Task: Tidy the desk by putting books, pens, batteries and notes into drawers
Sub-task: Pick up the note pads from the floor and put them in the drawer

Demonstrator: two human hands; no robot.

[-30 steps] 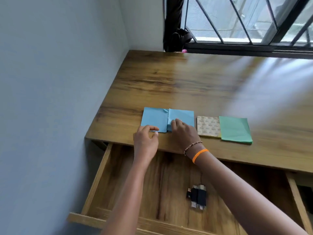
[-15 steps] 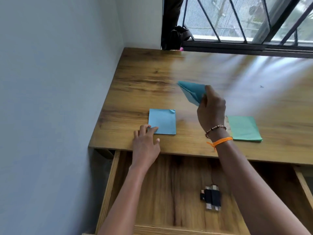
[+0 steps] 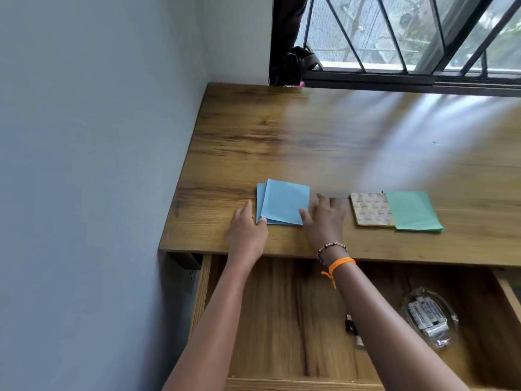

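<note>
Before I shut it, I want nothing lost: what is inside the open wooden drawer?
The open wooden drawer holds a clear bag of batteries and a small black battery bundle, partly hidden by the right forearm.

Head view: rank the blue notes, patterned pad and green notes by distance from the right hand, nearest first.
1. Blue notes: touching the right hand, on its left.
2. Patterned pad: on the desk to its right.
3. Green notes: farthest right, beyond the pad.

The lifted blue note (image 3: pixel 284 201) now lies askew atop the other blue note (image 3: pixel 260 201).
</note>
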